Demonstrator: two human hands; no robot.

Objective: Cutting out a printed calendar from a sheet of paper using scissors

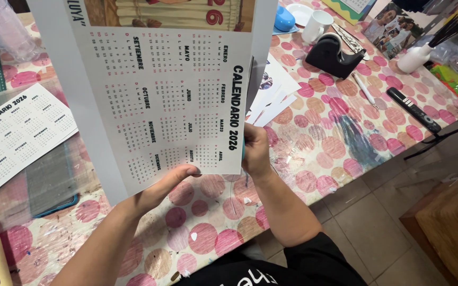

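the left hand (168,182) pinches the bottom edge of the big calendar sheet (160,100) held up over the spotted surface (314,143), and the right hand (255,151) grips scissors at its side edge, so keep the sheet flat and tight.

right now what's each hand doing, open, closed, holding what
Left hand: closed, pinching the lower edge of the large white printed calendar sheet.
Right hand: closed on the sheet's right edge; whether it holds anything else cannot be told.
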